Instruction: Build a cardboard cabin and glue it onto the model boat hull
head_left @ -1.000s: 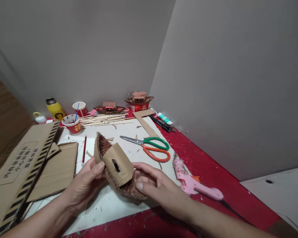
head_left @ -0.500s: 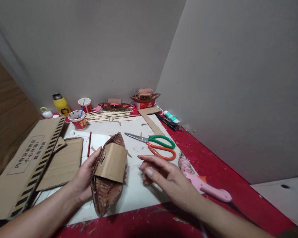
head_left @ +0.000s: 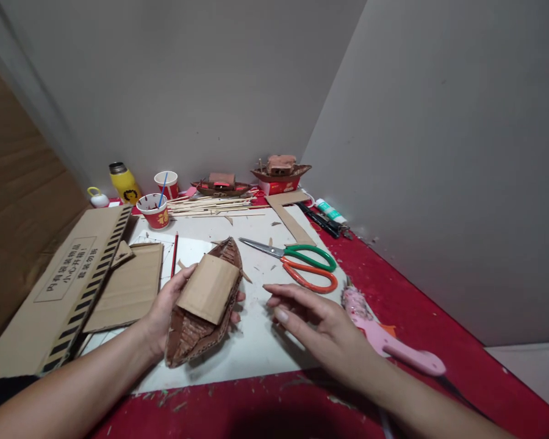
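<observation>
In the left grip (head_left: 161,318) lies a boat (head_left: 209,289).

Boat roof (head_left: 209,288) smth matt cardbd; hull (head_left: 190,334) rough.

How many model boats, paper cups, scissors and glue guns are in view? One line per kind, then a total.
Model boats: 3
Paper cups: 2
Scissors: 1 pair
Glue gun: 1
Total: 7
</observation>
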`<control>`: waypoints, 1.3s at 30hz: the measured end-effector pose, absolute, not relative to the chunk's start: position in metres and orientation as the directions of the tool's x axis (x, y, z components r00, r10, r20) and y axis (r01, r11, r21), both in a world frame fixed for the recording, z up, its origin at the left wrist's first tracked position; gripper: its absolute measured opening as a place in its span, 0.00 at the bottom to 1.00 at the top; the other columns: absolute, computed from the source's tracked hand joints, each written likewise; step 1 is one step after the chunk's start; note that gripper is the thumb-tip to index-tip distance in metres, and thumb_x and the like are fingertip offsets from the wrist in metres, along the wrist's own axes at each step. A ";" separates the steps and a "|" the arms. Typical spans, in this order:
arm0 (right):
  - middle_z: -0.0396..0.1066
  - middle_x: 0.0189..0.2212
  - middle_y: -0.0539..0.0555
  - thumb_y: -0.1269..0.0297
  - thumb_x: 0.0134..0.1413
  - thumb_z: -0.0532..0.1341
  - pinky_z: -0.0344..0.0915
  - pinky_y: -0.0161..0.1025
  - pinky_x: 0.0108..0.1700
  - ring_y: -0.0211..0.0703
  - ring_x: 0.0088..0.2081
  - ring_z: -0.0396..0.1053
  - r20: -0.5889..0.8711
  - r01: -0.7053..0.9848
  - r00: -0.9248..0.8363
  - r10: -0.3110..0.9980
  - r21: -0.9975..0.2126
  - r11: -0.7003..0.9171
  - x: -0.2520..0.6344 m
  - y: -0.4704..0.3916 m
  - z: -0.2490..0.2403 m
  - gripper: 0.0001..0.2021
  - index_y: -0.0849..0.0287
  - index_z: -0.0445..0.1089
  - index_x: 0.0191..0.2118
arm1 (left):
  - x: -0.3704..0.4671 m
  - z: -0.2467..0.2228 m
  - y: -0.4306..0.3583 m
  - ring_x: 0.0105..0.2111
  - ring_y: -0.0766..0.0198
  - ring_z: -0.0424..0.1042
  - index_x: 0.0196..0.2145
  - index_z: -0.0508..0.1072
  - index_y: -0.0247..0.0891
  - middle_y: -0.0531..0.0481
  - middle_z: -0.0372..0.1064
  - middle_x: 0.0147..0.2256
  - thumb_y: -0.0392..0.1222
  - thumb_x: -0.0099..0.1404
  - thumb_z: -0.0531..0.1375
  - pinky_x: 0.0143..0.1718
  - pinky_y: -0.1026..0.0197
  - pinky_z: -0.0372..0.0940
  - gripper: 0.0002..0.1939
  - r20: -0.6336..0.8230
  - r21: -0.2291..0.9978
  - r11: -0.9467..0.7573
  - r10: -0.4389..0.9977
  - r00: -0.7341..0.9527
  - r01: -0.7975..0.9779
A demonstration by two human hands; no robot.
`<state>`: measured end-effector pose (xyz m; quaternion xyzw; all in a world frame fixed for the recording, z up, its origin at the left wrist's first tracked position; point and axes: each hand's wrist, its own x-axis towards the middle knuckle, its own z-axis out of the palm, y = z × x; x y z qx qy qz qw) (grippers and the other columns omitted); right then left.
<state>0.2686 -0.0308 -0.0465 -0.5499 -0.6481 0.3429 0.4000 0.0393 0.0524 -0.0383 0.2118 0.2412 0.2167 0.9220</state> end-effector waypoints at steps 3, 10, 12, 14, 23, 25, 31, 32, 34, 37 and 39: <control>0.76 0.39 0.54 0.60 0.62 0.57 0.72 0.39 0.41 0.42 0.38 0.73 0.154 0.450 -0.082 0.985 -0.876 0.175 0.268 -0.030 -0.046 0.14 0.56 0.70 0.51 | 0.038 -0.043 0.055 0.31 0.53 0.78 0.50 0.71 0.33 0.40 0.78 0.40 0.58 0.59 0.58 0.33 0.58 0.66 0.29 -0.336 0.521 0.802 0.508 0.793 -0.292; 0.75 0.38 0.53 0.62 0.62 0.57 0.71 0.35 0.40 0.39 0.38 0.73 0.205 0.465 -0.105 0.973 -0.855 0.230 0.269 -0.031 -0.046 0.13 0.56 0.70 0.51 | 0.034 -0.059 0.061 0.34 0.51 0.78 0.51 0.70 0.32 0.36 0.77 0.42 0.56 0.62 0.56 0.36 0.56 0.67 0.28 -0.232 0.471 0.829 0.447 0.864 -0.302; 0.75 0.39 0.53 0.63 0.62 0.57 0.71 0.35 0.40 0.39 0.38 0.73 0.218 0.472 -0.114 0.969 -0.847 0.246 0.270 -0.032 -0.046 0.14 0.56 0.69 0.52 | 0.034 -0.063 0.062 0.35 0.51 0.78 0.51 0.71 0.32 0.36 0.77 0.43 0.56 0.63 0.56 0.36 0.56 0.68 0.27 -0.201 0.446 0.828 0.463 0.863 -0.340; 0.75 0.39 0.53 0.64 0.62 0.57 0.70 0.34 0.40 0.38 0.38 0.73 0.229 0.477 -0.122 0.966 -0.840 0.260 0.271 -0.033 -0.046 0.14 0.56 0.69 0.52 | 0.033 -0.067 0.063 0.37 0.51 0.77 0.50 0.72 0.32 0.37 0.77 0.42 0.55 0.63 0.56 0.37 0.54 0.69 0.26 -0.201 0.428 0.826 0.483 0.852 -0.367; 0.75 0.39 0.52 0.66 0.63 0.57 0.70 0.33 0.40 0.37 0.38 0.73 0.273 0.479 -0.143 0.951 -0.822 0.308 0.272 -0.031 -0.051 0.14 0.55 0.68 0.53 | 0.032 -0.075 0.068 0.36 0.49 0.78 0.46 0.74 0.32 0.37 0.78 0.38 0.55 0.59 0.60 0.36 0.52 0.71 0.25 -0.371 0.412 0.866 0.445 0.815 -0.285; 0.75 0.39 0.52 0.66 0.62 0.57 0.70 0.32 0.40 0.37 0.38 0.73 0.287 0.485 -0.139 0.948 -0.815 0.318 0.272 -0.032 -0.050 0.14 0.55 0.68 0.53 | 0.032 -0.070 0.064 0.35 0.51 0.78 0.43 0.74 0.32 0.39 0.78 0.34 0.55 0.58 0.60 0.36 0.53 0.71 0.24 -0.444 0.428 0.860 0.469 0.764 -0.279; 0.76 0.35 0.52 0.67 0.62 0.58 0.71 0.33 0.38 0.37 0.35 0.74 0.402 0.614 -0.099 0.910 -0.695 0.374 0.283 -0.029 -0.042 0.13 0.58 0.70 0.51 | 0.035 -0.051 0.050 0.34 0.58 0.76 0.38 0.76 0.34 0.46 0.78 0.33 0.50 0.60 0.63 0.38 0.59 0.69 0.16 -0.557 0.755 0.646 0.722 0.411 -0.113; 0.76 0.36 0.53 0.67 0.62 0.58 0.71 0.34 0.38 0.38 0.35 0.74 0.432 0.650 -0.092 0.897 -0.656 0.383 0.288 -0.028 -0.041 0.13 0.59 0.70 0.51 | 0.035 -0.050 0.050 0.38 0.58 0.76 0.39 0.77 0.35 0.46 0.79 0.38 0.50 0.60 0.64 0.41 0.60 0.68 0.16 -0.493 0.833 0.549 0.790 0.364 -0.062; 0.76 0.40 0.57 0.65 0.61 0.58 0.72 0.37 0.39 0.41 0.37 0.75 0.461 0.732 -0.081 0.884 -0.574 0.366 0.298 -0.023 -0.039 0.15 0.61 0.70 0.52 | 0.036 -0.047 0.049 0.45 0.58 0.73 0.43 0.77 0.37 0.47 0.77 0.45 0.51 0.61 0.64 0.46 0.61 0.66 0.18 -0.359 0.929 0.367 0.854 0.376 0.055; 0.75 0.46 0.60 0.62 0.61 0.58 0.73 0.40 0.39 0.45 0.40 0.75 0.438 0.819 -0.053 0.897 -0.496 0.290 0.312 -0.016 -0.040 0.17 0.62 0.70 0.52 | 0.036 -0.042 0.049 0.48 0.57 0.71 0.50 0.74 0.39 0.46 0.75 0.48 0.54 0.64 0.60 0.49 0.60 0.64 0.21 -0.254 0.964 0.176 0.834 0.490 0.201; 0.76 0.46 0.60 0.60 0.62 0.57 0.73 0.41 0.37 0.46 0.39 0.75 0.412 0.836 -0.045 0.910 -0.483 0.261 0.317 -0.013 -0.041 0.17 0.61 0.70 0.52 | 0.036 -0.040 0.048 0.46 0.57 0.71 0.53 0.72 0.38 0.45 0.75 0.47 0.55 0.65 0.59 0.47 0.59 0.64 0.24 -0.239 0.961 0.127 0.828 0.507 0.246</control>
